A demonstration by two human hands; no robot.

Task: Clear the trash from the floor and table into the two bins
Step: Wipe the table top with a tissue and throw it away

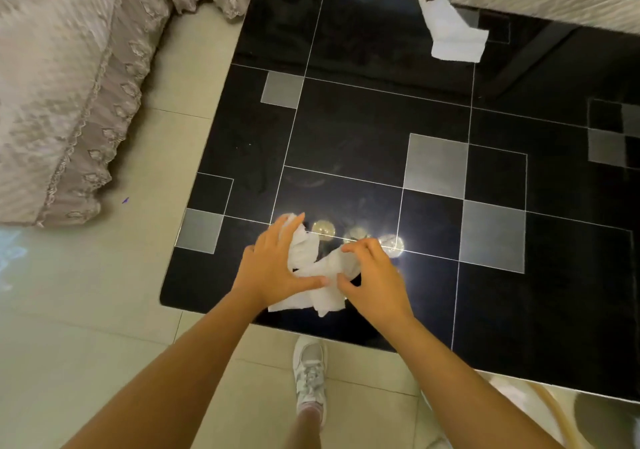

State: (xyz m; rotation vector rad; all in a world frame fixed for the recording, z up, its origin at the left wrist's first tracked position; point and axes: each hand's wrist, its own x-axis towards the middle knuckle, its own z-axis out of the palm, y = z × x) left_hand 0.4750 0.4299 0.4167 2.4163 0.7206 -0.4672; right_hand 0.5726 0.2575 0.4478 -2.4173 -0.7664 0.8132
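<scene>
down near the bottom middle of the frame, both hands are on a crumpled white tissue (pixel 313 275) that lies on the black glossy table (pixel 381 130), close to its near edge. the left hand (pixel 277 265) lies over the left part of the tissue with its fingers mostly straight and its thumb stretched across the paper; whether it is gripping or only pressing cannot be told. the right hand (pixel 372 277) has its fingers curled, fingertips and thumb touching the right end of the tissue, as if pinching it, though the hold itself is partly hidden.

a second white tissue (pixel 453 31) lies well apart, toward the upper right of the frame, near the far edge of the table. the tabletop has thin pale lines and grey squares, and bright round reflections show just beyond the hands.

at the left of the frame, a lace-trimmed fabric cover (pixel 69 85) hangs down to the pale tiled floor (pixel 104 310). at the bottom middle, a white sneaker (pixel 310 376) stands on the floor just in front of the table's near edge. something rounded in the lower right corner is too blurred to name.
</scene>
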